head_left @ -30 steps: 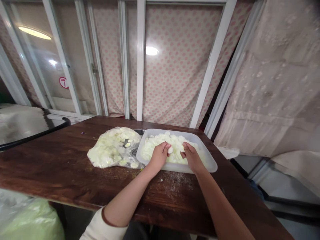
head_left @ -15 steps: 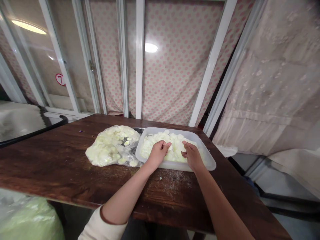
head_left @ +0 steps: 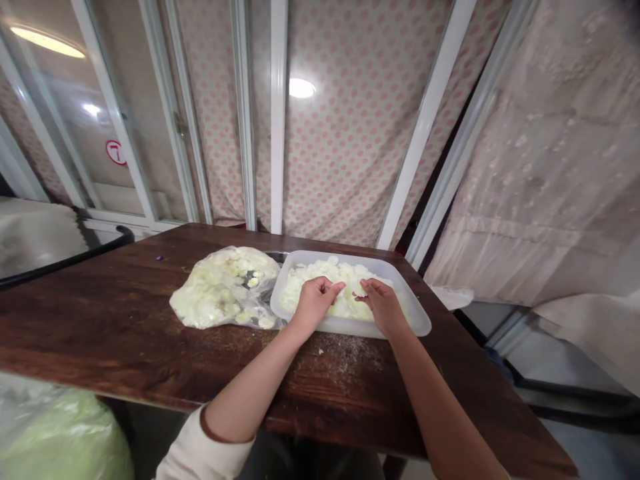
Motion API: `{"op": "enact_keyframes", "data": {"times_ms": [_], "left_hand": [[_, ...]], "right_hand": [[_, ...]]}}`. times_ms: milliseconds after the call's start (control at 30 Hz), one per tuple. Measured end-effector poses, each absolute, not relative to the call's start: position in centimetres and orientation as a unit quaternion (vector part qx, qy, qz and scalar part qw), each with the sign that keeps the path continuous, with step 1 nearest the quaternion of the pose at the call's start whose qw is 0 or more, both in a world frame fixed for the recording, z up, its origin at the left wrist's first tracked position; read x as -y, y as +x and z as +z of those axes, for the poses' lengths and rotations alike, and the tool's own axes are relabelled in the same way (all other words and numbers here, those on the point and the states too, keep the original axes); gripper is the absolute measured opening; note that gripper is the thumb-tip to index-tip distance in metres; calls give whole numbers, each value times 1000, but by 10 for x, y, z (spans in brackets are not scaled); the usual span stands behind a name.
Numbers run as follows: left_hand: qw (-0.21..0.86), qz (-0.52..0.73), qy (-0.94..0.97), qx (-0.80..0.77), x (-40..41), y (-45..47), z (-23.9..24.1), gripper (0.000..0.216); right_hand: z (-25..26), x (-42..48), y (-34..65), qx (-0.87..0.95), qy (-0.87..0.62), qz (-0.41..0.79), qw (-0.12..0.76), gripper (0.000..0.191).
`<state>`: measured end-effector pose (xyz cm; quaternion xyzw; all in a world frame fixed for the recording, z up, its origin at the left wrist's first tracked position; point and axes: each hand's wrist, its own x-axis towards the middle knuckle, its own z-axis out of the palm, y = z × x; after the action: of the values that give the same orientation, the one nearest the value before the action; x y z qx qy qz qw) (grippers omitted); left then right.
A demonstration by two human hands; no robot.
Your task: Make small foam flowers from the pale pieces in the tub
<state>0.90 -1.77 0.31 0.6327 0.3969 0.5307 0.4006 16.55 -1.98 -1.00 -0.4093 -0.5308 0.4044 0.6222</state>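
I'm seeing the tub (head_left: pixel 419 319) sitting on the counter (head_left: pixel 125 313), pieces (head_left: pixel 337 270) lying in it, bag (head_left: pixel 210 288) resting to its left, curtain (head_left: pixel 345 160) hanging behind the counter.

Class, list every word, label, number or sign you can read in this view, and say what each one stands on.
"7", probably: a lone mark in a pinkish-red ring on the glass pane at the left, too blurred to be sure.
No lettering can be made out on the tray or the plastic bag.
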Motion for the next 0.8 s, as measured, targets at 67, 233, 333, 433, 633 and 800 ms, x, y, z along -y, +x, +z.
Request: {"op": "enact_keyframes", "data": {"times_ms": [67, 233, 333, 433, 633, 800], "left_hand": [[403, 528, 635, -395, 16, 9, 2, 34], [427, 496, 651, -384, 10, 10, -2, 28], [377, 497, 674, -395, 10, 10, -3, 20], [316, 483, 709, -406, 12, 10, -2, 19], [343, 410, 757, -375, 25, 8, 5, 41], [335, 411, 781, -330, 27, 8, 8, 34]], "right_hand": [[-9, 20, 165, 530, -416, 408, 616, 31], [-8, 20, 164, 547, -438, 395, 594, 29], [-9, 20, 165, 566, -440, 396, 574, 30], [-11, 21, 165, 591, -436, 376, 565, 31], [-10, 26, 162, 639, -475, 319, 514, 35], [-5, 31, 158, 672, -505, 231, 490, 36]]}}
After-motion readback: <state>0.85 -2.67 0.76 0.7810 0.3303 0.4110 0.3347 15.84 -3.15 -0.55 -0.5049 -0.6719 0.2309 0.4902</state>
